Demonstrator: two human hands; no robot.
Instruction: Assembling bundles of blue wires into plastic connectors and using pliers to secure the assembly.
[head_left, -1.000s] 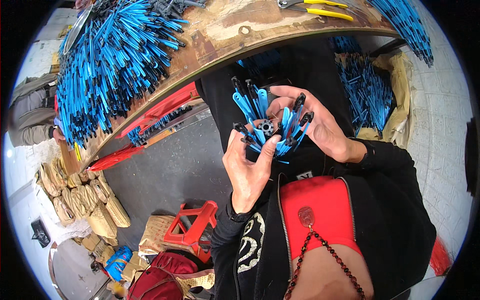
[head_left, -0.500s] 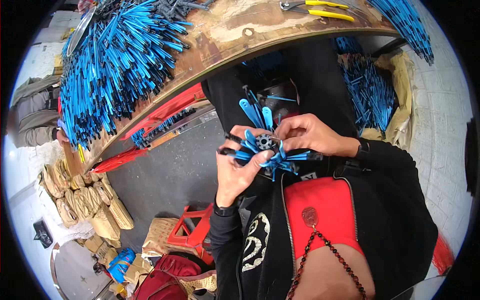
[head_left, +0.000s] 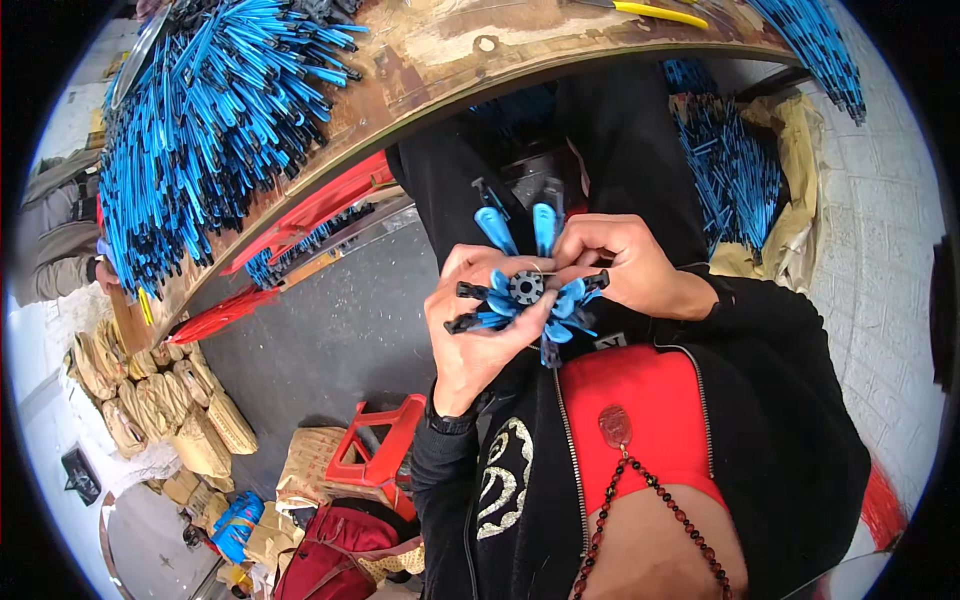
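Note:
Over my lap, my left hand (head_left: pixel 478 318) grips a small round black notched hub (head_left: pixel 526 288), its thumb and fingers closed around the side. Blue ribs with black ends (head_left: pixel 566 298) fan out around the hub, several toward me and to the sides. Two wider blue rib ends (head_left: pixel 545 228) point away from me. At the hub's right edge my right hand (head_left: pixel 618 262) is closed in a pinch, with a thin wire (head_left: pixel 541 272) running from the hub to its fingertips. My fingers hide where the wire ends.
A large pile of blue ribs (head_left: pixel 215 130) lies on the worn wooden table (head_left: pixel 430 65) at far left. Yellow-handled pliers (head_left: pixel 660 14) are at its top edge. More ribs fill a paper sack (head_left: pixel 800 190) at right. A red stool (head_left: pixel 378 440) stands lower left, near stacked paper-wrapped bundles (head_left: pixel 215 435).
The ribs around the hub have swung and spread, and the two far rib ends stand further apart. My right hand stays pinched by the hub. The whole view has shifted slightly.

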